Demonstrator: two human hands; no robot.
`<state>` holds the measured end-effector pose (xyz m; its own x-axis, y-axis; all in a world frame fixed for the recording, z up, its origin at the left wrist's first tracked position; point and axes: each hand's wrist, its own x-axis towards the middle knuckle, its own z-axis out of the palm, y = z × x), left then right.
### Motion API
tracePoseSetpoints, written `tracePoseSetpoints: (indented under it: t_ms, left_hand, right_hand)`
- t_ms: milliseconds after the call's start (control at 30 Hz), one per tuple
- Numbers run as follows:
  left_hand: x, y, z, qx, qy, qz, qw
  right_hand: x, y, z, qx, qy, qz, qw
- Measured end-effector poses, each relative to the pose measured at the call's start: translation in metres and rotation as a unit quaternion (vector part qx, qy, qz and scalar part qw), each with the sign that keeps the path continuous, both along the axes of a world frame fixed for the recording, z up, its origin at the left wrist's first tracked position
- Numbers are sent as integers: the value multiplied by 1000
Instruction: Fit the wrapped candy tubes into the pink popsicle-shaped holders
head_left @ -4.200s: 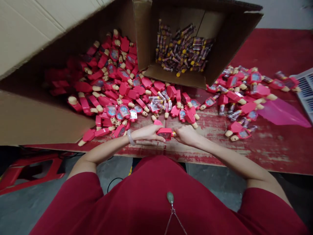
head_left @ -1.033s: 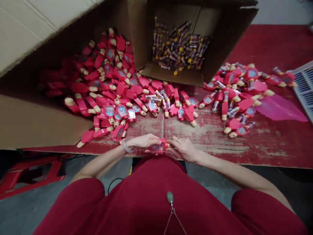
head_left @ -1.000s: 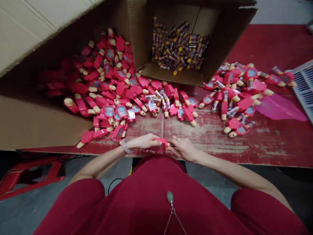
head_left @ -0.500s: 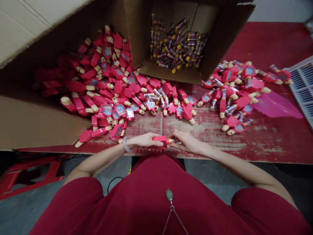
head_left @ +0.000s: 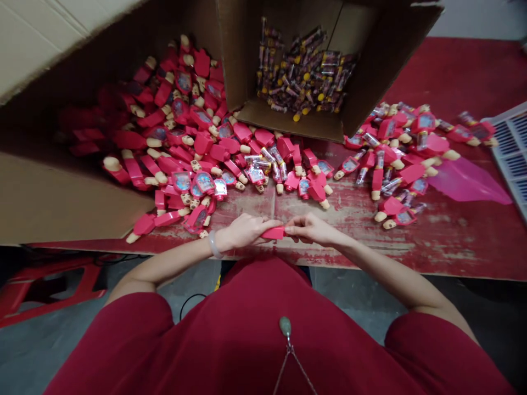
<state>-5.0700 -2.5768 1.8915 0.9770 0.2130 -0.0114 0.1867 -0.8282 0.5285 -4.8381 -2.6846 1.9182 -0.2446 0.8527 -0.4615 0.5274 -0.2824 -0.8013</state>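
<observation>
Close to my body, over the table's front edge, my left hand (head_left: pixel 247 230) grips a pink plastic toy (head_left: pixel 273 233) with its fingers closed round the left part. The thumb and fingers of my right hand (head_left: pixel 310 229) pinch together at the toy's right end. What they pinch there is hidden by the fingers. Beyond my hands lies a heap of similar pink toys (head_left: pixel 203 184) with beige tips, some with a blue picture on the face. A few small clear tubes (head_left: pixel 272 159) lie among them.
A tilted carton (head_left: pixel 284 125) at the back holds many small yellow-capped tubes (head_left: pixel 307 77). A bigger carton (head_left: pixel 61 203) stands at left around the heap. To the right are a second pile (head_left: pixel 395 159), a pink plastic sheet (head_left: pixel 469 178) and a white slatted basket (head_left: pixel 510 142).
The yellow-ended tube that showed between my hands is now out of sight. My right hand has closed up to the toy's end, and my left fingers now lie over the toy.
</observation>
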Motion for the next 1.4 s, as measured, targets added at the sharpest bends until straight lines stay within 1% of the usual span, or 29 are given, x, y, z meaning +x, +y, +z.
tracePoseSetpoints:
  t_ms: [33,100,200,233,267,300,333,400,433,500,533,567,600,667,733,767,800,833,900,933,1000,1067,1100,1133,1200,1267,1333,1367,1400]
  left_hand:
    - [2,1,-5,-18,4,7,1000]
    - [7,4,-13,-115,17,18,993]
    - [11,9,-20,-296,74,2,952]
    - [12,10,-21,-326,89,-8,941]
    - [12,11,-21,-330,90,-21,939]
    - [12,10,-21,-305,77,-33,949]
    - [12,10,-20,-252,54,-42,965]
    - [12,8,-19,-94,8,-53,994]
    - [13,6,-19,-10,-6,-58,998]
    - [15,5,-20,114,-16,-68,991]
    - [17,6,-21,144,-16,-75,987]
    - [19,7,-23,152,-14,-80,985]
    - [21,9,-24,142,-8,-80,987]
    - [26,15,-28,81,12,-63,995]
    - [30,19,-31,17,24,-36,999]
    - [32,20,-33,5,24,-26,999]
    - [33,20,-34,12,23,-21,999]
    - [35,19,-36,35,21,-20,999]
    - [39,12,-38,100,20,-30,994]
    - [41,9,-38,126,23,-38,991]
    - [46,3,-38,157,21,-49,986]
    - [51,3,-38,170,0,-24,985]
    - [52,6,-37,172,-13,9,985]
    - [52,12,-38,171,-25,59,983]
    - [49,27,-40,157,-30,184,970]
    - [46,45,-46,139,-13,290,947]
    - [45,60,-52,135,2,336,932]
    - [45,65,-56,136,6,339,931]
    - [46,69,-59,137,9,335,932]
  right_hand:
    - [1,0,-6,1,-12,18,1000]
    - [0,-4,-16,85,-83,57,991]
    - [-4,-17,-24,266,-221,119,931]
    - [-5,-21,-25,294,-248,135,913]
    - [-5,-25,-26,300,-260,142,907]
    - [-5,-27,-27,287,-253,139,914]
    - [-4,-28,-28,256,-226,126,932]
    - [-1,-26,-32,144,-118,85,979]
    - [1,-25,-35,72,-47,66,994]
    - [4,-22,-43,-66,80,45,994]
    - [5,-21,-47,-109,115,36,987]
    - [6,-21,-50,-121,124,26,985]
    - [7,-21,-52,-99,105,16,989]
    - [10,-20,-52,28,-2,-2,1000]
    - [14,-18,-50,167,-132,1,977]
    - [16,-17,-49,203,-170,8,964]
    - [19,-16,-48,208,-179,14,961]
    - [21,-16,-48,184,-159,15,970]
    - [24,-15,-51,72,-52,-6,996]
    - [25,-15,-53,2,16,-24,1000]
    - [28,-15,-58,-122,127,-70,982]
    - [40,-15,-60,-186,182,-127,957]
    - [51,-15,-59,-188,191,-168,949]
    - [66,-14,-55,-171,195,-220,940]
    - [106,-10,-45,-87,203,-353,909]
    - [150,-2,-31,29,220,-480,849]
    - [182,11,-21,109,223,-562,789]
    - [187,20,-18,131,219,-582,772]
    - [185,30,-17,144,211,-588,768]
